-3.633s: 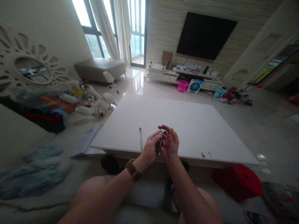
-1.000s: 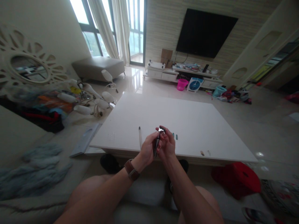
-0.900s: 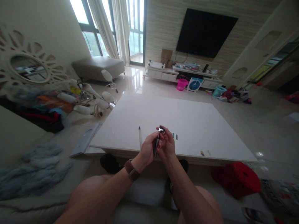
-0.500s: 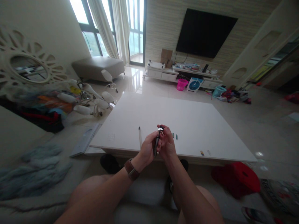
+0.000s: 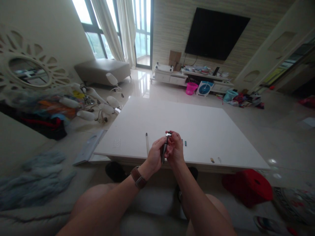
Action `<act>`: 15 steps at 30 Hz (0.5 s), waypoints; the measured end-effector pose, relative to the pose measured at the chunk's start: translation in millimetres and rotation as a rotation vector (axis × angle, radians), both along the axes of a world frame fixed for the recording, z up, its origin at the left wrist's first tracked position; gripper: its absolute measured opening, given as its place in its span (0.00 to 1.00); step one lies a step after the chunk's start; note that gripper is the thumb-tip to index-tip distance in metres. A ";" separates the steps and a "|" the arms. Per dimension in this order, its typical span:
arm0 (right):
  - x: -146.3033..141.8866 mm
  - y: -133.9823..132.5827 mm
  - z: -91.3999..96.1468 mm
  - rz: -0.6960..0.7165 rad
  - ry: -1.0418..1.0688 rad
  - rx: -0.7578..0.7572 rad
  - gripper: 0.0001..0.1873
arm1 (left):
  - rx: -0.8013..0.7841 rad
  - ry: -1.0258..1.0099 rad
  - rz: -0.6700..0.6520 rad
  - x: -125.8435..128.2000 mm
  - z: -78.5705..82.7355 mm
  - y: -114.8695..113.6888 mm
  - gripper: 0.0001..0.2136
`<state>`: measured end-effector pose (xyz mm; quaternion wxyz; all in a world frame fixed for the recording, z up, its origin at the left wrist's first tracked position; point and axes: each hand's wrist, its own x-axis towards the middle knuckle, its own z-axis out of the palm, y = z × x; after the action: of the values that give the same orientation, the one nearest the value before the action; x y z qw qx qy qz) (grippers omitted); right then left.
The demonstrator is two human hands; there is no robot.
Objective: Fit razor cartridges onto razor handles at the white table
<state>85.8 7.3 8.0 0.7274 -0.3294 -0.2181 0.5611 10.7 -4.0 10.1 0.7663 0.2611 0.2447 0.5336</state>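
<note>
A slim dark-handled tool with a shiny silver head [image 5: 163, 153] is held upright between my hands, above the near edge of the white table [image 5: 197, 127]; its exact kind is too small to make out. My left hand [image 5: 155, 155] is closed around the handle. Up at the silver head, my right hand [image 5: 177, 149] has its fingers curled in and pinching, and they partly hide it. Just right of that hand lies a small dark green rectangular piece [image 5: 185, 143], with another partly covered behind the fingers. Left of my hands rests a thin pale stick with a dark tip [image 5: 147, 142].
Two small bits, one of them brown and dark [image 5: 212, 160], lie near the table's right front edge. A clear flat piece [image 5: 117, 143] is at the left. A red stool [image 5: 248, 188] stands by the right front corner; a lamp with white shades [image 5: 107, 108] is beyond the left edge.
Both hands stay at the same spot with the tool between them. The right fingers have shifted slightly at its head. The whole view has moved a little.
</note>
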 end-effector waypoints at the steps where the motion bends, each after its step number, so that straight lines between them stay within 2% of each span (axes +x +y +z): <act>1: 0.0 0.6 0.2 -0.006 0.008 -0.007 0.21 | -0.002 0.006 0.001 -0.1 0.9 0.1 0.16; 5: -0.1 2.9 -0.4 -0.029 -0.029 -0.029 0.21 | -0.016 0.013 -0.002 -0.2 5.0 0.3 0.16; 11: 1.8 6.4 -7.5 -0.169 -0.226 -0.010 0.19 | -0.046 0.026 -0.002 -0.3 9.0 0.7 0.16; 15: 3.4 7.7 -11.8 -0.208 -0.286 0.007 0.18 | -0.052 0.032 -0.021 -0.8 10.2 1.1 0.15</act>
<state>89.2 15.0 -3.9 0.7443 -0.4239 -0.2860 0.4296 9.9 -2.8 20.3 0.7744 0.2518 0.2680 0.5148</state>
